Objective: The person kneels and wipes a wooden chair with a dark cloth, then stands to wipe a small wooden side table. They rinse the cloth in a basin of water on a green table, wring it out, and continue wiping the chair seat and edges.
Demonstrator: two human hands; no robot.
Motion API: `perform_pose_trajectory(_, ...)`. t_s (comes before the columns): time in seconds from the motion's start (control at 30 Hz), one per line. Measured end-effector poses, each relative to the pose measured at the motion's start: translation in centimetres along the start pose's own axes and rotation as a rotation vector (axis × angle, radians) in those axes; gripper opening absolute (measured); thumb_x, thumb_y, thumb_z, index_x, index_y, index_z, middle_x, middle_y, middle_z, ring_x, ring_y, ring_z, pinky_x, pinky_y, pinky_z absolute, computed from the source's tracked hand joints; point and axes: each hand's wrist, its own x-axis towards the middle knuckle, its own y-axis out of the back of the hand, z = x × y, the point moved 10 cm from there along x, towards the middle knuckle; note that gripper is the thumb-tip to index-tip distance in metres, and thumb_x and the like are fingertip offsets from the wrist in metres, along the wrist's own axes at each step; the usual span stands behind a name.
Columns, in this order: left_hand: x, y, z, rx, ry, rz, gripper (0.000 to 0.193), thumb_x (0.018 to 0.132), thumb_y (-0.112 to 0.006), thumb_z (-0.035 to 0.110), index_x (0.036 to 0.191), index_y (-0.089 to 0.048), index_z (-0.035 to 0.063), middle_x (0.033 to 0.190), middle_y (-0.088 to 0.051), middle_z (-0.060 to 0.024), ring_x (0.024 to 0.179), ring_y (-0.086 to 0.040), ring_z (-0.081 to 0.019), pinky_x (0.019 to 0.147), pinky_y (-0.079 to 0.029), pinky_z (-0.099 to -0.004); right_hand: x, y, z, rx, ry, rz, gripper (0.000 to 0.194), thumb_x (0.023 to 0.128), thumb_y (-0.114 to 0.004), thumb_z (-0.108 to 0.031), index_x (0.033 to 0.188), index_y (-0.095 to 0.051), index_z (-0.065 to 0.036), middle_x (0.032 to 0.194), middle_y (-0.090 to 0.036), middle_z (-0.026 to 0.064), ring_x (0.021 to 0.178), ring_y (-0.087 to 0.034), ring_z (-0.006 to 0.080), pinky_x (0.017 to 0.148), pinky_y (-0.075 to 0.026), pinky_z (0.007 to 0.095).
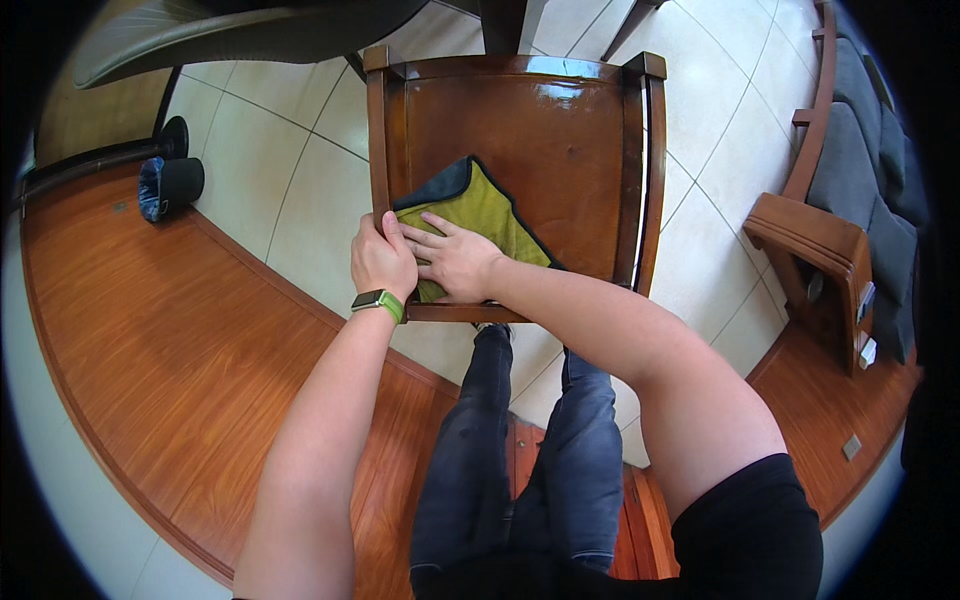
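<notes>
A yellow-green cloth with a dark edge (487,202) lies on the seat of a dark wooden chair (525,135), near its left front corner. One corner of the cloth is folded over and shows a dark blue-grey underside. My right hand (454,259) presses flat on the cloth with its fingers spread. My left hand (384,255), with a green-banded watch (379,301) at the wrist, grips the left side rail of the chair, its thumb up beside the right fingertips. The palm side of the left hand is hidden.
A black bin with a blue liner (180,184) stands at the left by a wooden platform (187,315). A grey leather-like seat (225,37) is at the upper left. To the right is a wooden-framed sofa with grey cushions (855,165). Tiled floor surrounds the chair.
</notes>
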Motion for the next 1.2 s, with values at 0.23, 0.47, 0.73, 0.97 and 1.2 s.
perform_pose_trajectory(0.23, 0.0, 0.3, 0.7, -0.032, -0.064, 0.04, 0.044, 0.108, -0.04, 0.036, 0.102, -0.058, -0.0029, 0.096, -0.065, -0.0316, 0.092, -0.06, -0.0523, 0.08, -0.047, -0.0559, 0.5, 0.3, 0.7, 0.053, -0.119, 0.071, 0.072, 0.088, -0.063, -0.057, 0.147, -0.054, -0.016, 0.167, -0.028, 0.009, 0.157, -0.015, 0.0244, 0.129, -0.01, 0.0496)
perform_pose_trajectory(0.47, 0.0, 0.1, -0.3, -0.009, -0.02, 0.036, 0.042, 0.106, -0.044, 0.035, 0.103, -0.06, -0.0032, 0.097, -0.066, -0.0289, 0.094, -0.062, -0.049, 0.082, -0.048, -0.0552, -0.2, 2.4, 3.2, 0.128, -0.365, 0.302, 0.068, 0.089, -0.061, -0.039, 0.152, -0.048, -0.017, 0.167, -0.027, 0.0114, 0.156, -0.018, 0.0273, 0.127, -0.011, 0.0537)
perform_pose_trajectory(0.73, 0.0, 0.4, 0.4, -0.016, -0.08, 0.067, 0.046, 0.108, -0.041, 0.038, 0.101, -0.058, -0.003, 0.097, -0.065, -0.0308, 0.094, -0.061, -0.0514, 0.081, -0.048, -0.0553, -1.2, 2.9, 4.3, 0.017, -0.313, 0.135, 0.091, 0.085, -0.066, -0.06, 0.16, -0.033, -0.021, 0.17, -0.016, 0.0142, 0.158, -0.011, 0.0294, 0.126, -0.007, 0.0574)
perform_pose_trajectory(0.97, 0.0, 0.4, 0.7, 0.012, -0.017, 0.029, 0.043, 0.106, -0.043, 0.038, 0.103, -0.06, -0.0018, 0.099, -0.066, -0.0271, 0.096, -0.061, -0.0476, 0.084, -0.048, -0.0554, -5.2, -0.5, 1.3, -0.112, 0.053, 0.035, 0.092, 0.081, -0.071, -0.051, 0.16, -0.033, -0.023, 0.172, -0.015, 0.0076, 0.158, -0.013, 0.0239, 0.128, -0.009, 0.0522)
perform_pose_trajectory(1.2, 0.1, 0.0, -0.2, 0.015, -0.018, 0.043, 0.044, 0.107, -0.043, 0.038, 0.104, -0.061, -0.0028, 0.099, -0.066, -0.027, 0.096, -0.061, -0.0473, 0.084, -0.048, -0.0548, -14.6, 1.0, 4.9, 0.035, 0.166, -0.417, 0.118, 0.063, -0.087, -0.049, 0.162, -0.027, -0.027, 0.172, -0.011, 0.0043, 0.159, -0.011, 0.0238, 0.13, -0.007, 0.0485)
